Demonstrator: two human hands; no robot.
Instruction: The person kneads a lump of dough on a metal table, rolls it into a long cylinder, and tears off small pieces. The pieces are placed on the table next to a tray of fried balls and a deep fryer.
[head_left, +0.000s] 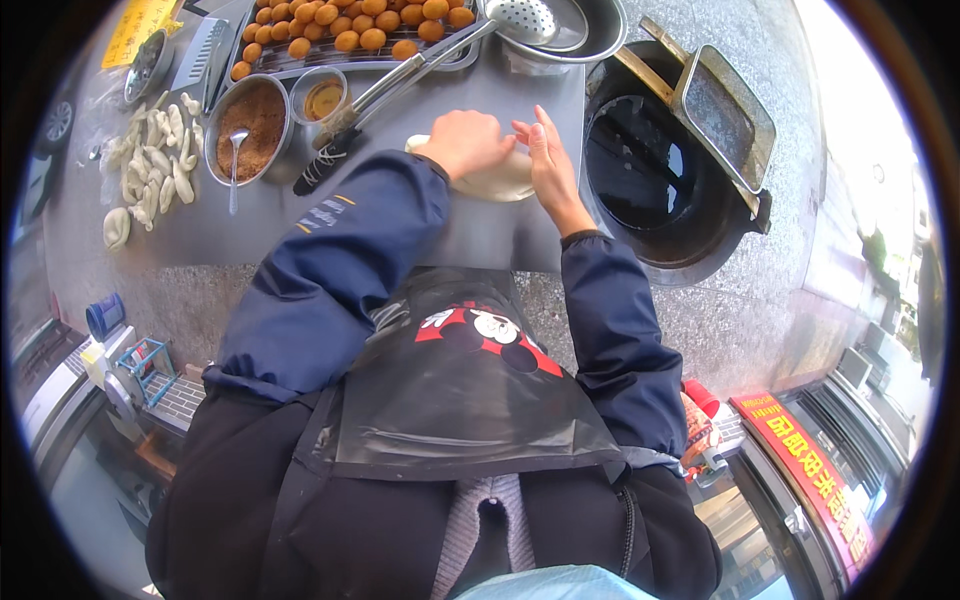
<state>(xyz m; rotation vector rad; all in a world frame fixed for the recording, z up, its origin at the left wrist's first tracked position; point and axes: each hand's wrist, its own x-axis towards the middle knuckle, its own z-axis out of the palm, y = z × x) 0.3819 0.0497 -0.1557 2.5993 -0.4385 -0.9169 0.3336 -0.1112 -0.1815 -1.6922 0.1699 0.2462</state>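
A pale, flattened piece of dough (492, 184) lies on the metal worktop (400, 228) in front of me. My left hand (465, 143) is bent over the dough's upper left part, its fingers curled down and their tips hidden. At the dough's right side my right hand (550, 168) stands on edge, fingers stretched out and touching the dough. The fingertips of both hands nearly meet above it. Left of the hands, a long-handled perforated skimmer (521, 22) lies slantwise, its dark handle pointing toward me.
A deep pan of dark oil (640, 165) stands right, a rectangular wire strainer (725, 115) across its rim. Left are a bowl of brown filling (254, 130) with a spoon, a small cup (322, 97) and several dough pieces (155, 160). Round brown balls (345, 40) fill a rack behind.
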